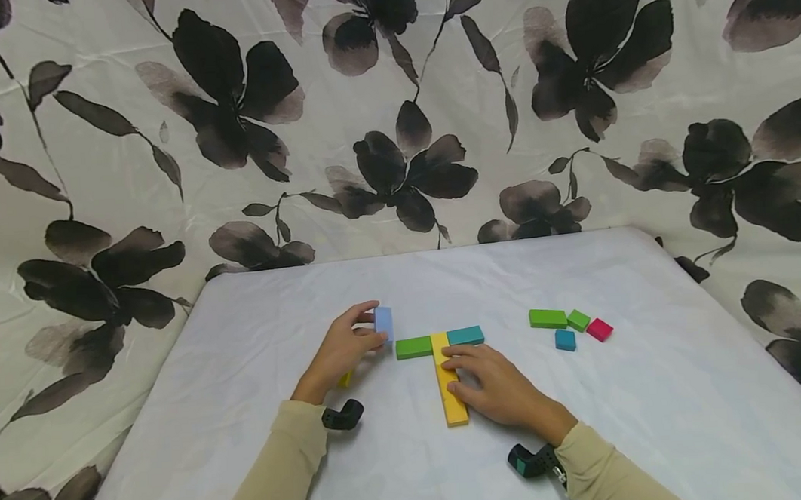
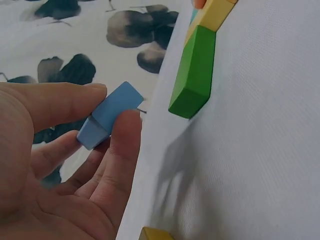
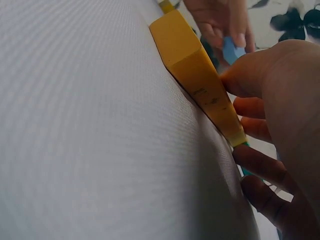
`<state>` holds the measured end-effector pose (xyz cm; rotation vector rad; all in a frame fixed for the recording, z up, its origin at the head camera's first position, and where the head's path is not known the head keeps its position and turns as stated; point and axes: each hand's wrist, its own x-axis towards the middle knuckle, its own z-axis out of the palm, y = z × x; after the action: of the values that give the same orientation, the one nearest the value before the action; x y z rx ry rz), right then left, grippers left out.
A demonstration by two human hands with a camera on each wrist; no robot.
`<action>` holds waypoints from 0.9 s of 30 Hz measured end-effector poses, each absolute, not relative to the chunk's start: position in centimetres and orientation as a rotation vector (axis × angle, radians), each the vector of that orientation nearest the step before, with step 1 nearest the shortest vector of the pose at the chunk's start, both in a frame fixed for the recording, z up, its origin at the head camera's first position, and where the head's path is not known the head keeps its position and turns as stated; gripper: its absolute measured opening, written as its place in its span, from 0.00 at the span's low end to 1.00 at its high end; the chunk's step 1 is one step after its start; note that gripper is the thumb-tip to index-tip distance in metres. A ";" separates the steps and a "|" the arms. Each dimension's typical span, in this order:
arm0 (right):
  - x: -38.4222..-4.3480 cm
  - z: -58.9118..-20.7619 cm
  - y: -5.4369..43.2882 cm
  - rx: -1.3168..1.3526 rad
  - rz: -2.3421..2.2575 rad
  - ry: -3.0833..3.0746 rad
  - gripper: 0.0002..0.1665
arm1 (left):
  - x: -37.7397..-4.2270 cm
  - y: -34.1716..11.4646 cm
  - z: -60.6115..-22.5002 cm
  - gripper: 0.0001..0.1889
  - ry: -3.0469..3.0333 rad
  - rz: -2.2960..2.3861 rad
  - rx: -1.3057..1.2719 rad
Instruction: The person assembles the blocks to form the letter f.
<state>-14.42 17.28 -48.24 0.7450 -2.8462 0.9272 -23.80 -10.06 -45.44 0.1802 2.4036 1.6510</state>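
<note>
My left hand (image 1: pixel 340 353) pinches a light blue block (image 1: pixel 384 323) between thumb and fingertips, holding it up just left of a green block (image 1: pixel 414 348). That green block and a teal block (image 1: pixel 466 336) lie either side of the top of a long yellow block (image 1: pixel 453 407), in a T shape. My right hand (image 1: pixel 501 388) rests at the yellow block's right side, fingers slightly bent, thumb against the block in the right wrist view. Another yellow block (image 1: pixel 345 380) is partly hidden below my left hand.
Over to the right lie a green block (image 1: pixel 547 318), a small green block (image 1: pixel 578 320), a small blue block (image 1: pixel 564 339) and a red block (image 1: pixel 599 330). A white cloth covers the table (image 1: pixel 241 319). Behind it hangs a flower-patterned cloth (image 1: pixel 289 203).
</note>
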 end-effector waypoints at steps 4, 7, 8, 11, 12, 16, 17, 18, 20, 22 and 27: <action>-14.4 -48.2 17.2 0.751 0.905 -2.842 0.22 | -23.9 -9.4 -45.2 0.36 2.441 1.611 0.151; -14.4 -48.1 17.2 0.746 0.902 -2.844 0.22 | -24.0 -8.9 -45.0 0.37 2.475 1.569 0.125; -14.4 -48.1 17.2 0.744 0.904 -2.846 0.22 | -24.0 -8.7 -45.0 0.37 2.482 1.555 0.116; -14.4 -48.1 17.2 0.738 0.913 -2.851 0.22 | -23.9 -8.4 -44.9 0.38 2.483 1.540 0.103; -14.4 -48.1 17.2 0.736 0.911 -2.853 0.22 | -23.9 -8.3 -45.0 0.38 2.477 1.545 0.105; -14.4 -48.2 17.1 0.727 0.905 -2.858 0.22 | -24.1 -7.9 -45.2 0.38 2.455 1.572 0.079; -14.4 -48.2 17.1 0.726 0.901 -2.859 0.22 | -24.1 -7.8 -45.2 0.38 2.451 1.578 0.079; -14.4 -48.2 17.1 0.722 0.902 -2.860 0.22 | -24.2 -7.8 -45.2 0.37 2.448 1.580 0.074; -14.4 -48.2 17.1 0.717 0.901 -2.862 0.22 | -24.3 -7.6 -45.3 0.37 2.445 1.578 0.076; -14.4 -48.2 17.0 0.713 0.900 -2.864 0.22 | -24.3 -7.5 -45.3 0.37 2.445 1.568 0.096; -14.4 -48.3 17.1 0.701 0.893 -2.873 0.22 | -24.4 -7.1 -45.2 0.36 2.438 1.537 0.132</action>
<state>-14.41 17.06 -48.31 0.7006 -2.8727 0.8934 -24.36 -7.09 -45.22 0.1317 2.4382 1.5373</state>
